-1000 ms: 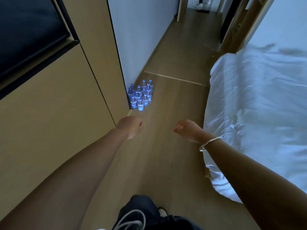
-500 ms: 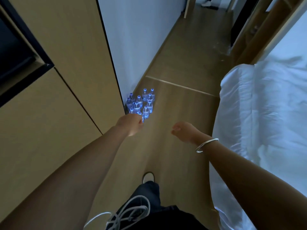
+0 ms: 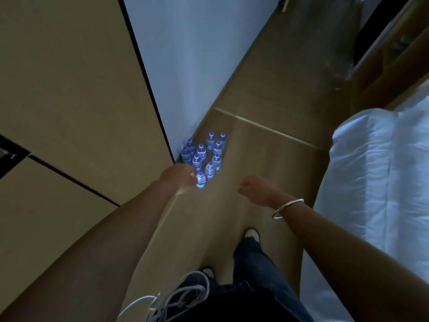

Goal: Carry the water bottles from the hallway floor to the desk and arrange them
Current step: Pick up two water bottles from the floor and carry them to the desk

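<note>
A foot (image 3: pixel 252 234) in a pale shoe stood nearest on the wood floor (image 3: pixel 267 140). Beyond it both arms reached forward: the left hand (image 3: pixel 179 178) loosely curled and empty, the right hand (image 3: pixel 255 188) likewise curled on nothing, a bangle (image 3: pixel 287 208) at its wrist. Just past the left hand the bottles (image 3: pixel 204 156) stood upright in a cluster by the wall (image 3: pixel 197 54), a bed (image 3: pixel 380 173) to the right.

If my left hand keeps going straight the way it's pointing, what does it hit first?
Probably the nearest bottle of the cluster on the floor: the left hand overlaps it in the picture, though depth is unclear.
</note>
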The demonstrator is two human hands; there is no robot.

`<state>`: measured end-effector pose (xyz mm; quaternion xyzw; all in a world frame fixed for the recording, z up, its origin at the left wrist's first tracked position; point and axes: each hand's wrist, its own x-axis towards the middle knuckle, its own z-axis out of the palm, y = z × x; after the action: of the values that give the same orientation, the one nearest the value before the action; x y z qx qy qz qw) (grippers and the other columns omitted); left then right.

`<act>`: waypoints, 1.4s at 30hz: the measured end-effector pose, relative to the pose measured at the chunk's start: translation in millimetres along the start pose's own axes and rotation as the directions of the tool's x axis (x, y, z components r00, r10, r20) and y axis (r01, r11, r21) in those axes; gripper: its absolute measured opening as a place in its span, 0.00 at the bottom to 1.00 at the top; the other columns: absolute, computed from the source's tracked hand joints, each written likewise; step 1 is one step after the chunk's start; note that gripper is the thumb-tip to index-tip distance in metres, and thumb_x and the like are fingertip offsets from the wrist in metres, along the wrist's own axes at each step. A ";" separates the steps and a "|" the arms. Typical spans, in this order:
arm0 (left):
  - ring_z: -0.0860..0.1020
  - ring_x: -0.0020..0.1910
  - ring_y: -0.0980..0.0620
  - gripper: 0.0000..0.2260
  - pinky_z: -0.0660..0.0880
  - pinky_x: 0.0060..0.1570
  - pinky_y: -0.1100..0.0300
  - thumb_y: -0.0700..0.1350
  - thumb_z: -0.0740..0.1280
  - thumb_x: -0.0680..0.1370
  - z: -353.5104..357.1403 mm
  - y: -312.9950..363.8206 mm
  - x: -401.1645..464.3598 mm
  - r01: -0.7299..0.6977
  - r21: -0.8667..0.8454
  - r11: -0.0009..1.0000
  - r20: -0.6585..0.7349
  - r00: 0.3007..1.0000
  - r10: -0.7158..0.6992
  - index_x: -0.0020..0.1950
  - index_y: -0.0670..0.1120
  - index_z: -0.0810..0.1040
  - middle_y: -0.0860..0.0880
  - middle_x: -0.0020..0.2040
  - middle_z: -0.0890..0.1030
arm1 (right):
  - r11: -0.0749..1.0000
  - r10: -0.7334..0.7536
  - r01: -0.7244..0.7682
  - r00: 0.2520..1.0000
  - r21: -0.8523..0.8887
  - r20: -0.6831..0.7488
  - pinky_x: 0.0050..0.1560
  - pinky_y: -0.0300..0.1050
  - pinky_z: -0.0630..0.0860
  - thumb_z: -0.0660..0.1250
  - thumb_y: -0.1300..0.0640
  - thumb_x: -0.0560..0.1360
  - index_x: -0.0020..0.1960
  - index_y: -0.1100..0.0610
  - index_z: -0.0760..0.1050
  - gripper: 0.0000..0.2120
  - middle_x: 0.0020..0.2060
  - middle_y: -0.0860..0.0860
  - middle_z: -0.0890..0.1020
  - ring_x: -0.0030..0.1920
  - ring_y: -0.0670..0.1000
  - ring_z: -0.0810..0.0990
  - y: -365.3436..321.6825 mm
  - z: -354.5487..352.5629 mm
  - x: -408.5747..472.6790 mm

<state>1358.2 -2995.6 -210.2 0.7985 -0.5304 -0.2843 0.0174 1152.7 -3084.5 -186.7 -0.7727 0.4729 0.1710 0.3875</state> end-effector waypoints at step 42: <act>0.65 0.69 0.42 0.35 0.64 0.66 0.49 0.55 0.69 0.73 334.1 -161.6 436.3 0.619 -0.265 0.739 0.320 0.780 -0.538 0.74 0.45 0.59 0.41 0.70 0.65 | 0.946 -0.176 0.230 0.956 -0.228 0.236 0.68 0.49 0.63 0.68 0.53 0.73 0.71 0.60 0.61 0.30 0.66 0.60 0.67 0.66 0.59 0.68 133.7 136.2 612.9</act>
<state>1455.9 -3207.5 -733.4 0.8700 -0.1922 -0.4539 0.0122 1354.2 -3381.3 -719.0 -0.8378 0.3205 0.2706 0.3494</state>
